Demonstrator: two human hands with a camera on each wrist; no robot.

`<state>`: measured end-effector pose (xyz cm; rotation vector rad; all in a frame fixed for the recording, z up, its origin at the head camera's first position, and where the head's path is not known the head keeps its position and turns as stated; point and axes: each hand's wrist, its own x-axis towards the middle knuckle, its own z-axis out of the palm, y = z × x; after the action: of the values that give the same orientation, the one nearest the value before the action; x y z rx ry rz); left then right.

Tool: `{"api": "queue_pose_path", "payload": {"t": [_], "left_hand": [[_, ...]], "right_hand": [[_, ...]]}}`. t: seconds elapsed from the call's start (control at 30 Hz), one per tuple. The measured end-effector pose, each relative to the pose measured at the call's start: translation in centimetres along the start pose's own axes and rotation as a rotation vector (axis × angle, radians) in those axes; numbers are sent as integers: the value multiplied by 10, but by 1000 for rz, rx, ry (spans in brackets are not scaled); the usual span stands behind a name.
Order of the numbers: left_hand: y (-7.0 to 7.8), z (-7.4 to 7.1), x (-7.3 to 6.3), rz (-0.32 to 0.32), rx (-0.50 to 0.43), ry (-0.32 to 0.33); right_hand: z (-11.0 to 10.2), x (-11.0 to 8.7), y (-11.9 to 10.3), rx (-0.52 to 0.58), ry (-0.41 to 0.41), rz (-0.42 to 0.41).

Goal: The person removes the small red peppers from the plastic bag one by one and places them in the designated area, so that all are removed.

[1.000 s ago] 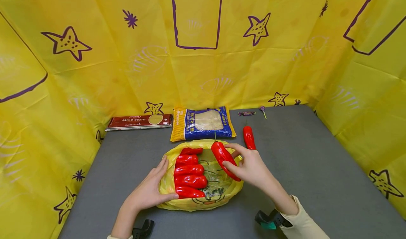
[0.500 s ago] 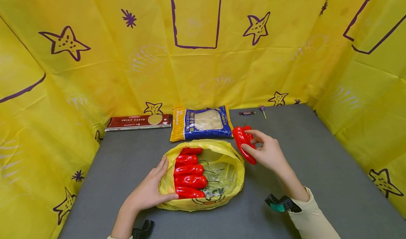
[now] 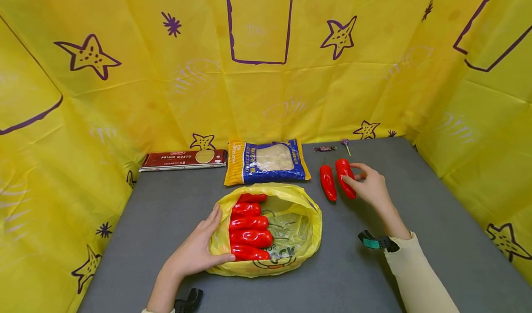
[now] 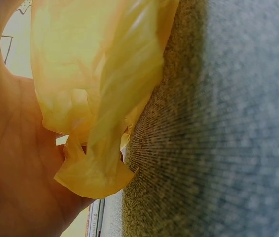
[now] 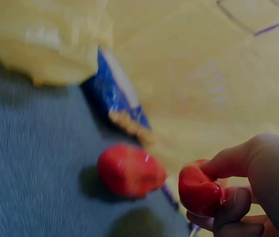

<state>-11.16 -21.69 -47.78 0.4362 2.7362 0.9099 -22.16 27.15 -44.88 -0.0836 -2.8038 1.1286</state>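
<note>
A yellow plastic bag [image 3: 307,248] lies with its mouth facing up, and several red peppers [image 3: 250,238] are stacked along its left side, green stems pointing right. My left hand [image 3: 197,248] holds the bag's left side, fingers at the upper rim and thumb at the lower rim. In the left wrist view the bag's folds [image 4: 100,163] lie against the palm. My right hand [image 3: 370,183] pinches a long red pepper [image 3: 346,179] between thumb and fingers, close over the table. Just left of it another red pepper [image 3: 328,183] lies on the table, stem away from me.
Behind the bag lies a blue and yellow pasta packet [image 3: 270,162]. A dark red spaghetti box [image 3: 183,160] is at the back left. A wrapped candy [image 3: 324,149] and a lollipop [image 3: 346,146] lie at the back right. Yellow printed cloth [image 3: 266,96] encloses the grey table [image 3: 415,220].
My right hand has carried the red pepper from over the bag's mouth to the right, past the pepper on the table. The left hand has stayed on the bag.
</note>
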Motion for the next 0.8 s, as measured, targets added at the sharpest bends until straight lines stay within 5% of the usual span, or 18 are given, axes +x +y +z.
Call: {"api": "queue_pose_path", "payload": {"t": [0.33, 0.8], "left_hand": [[0, 0, 0, -2, 0, -3], [-1, 1, 0, -14, -7, 1]], "right_hand": [[7, 19, 28, -53, 24, 30], [14, 20, 44, -87, 48, 6]]}}
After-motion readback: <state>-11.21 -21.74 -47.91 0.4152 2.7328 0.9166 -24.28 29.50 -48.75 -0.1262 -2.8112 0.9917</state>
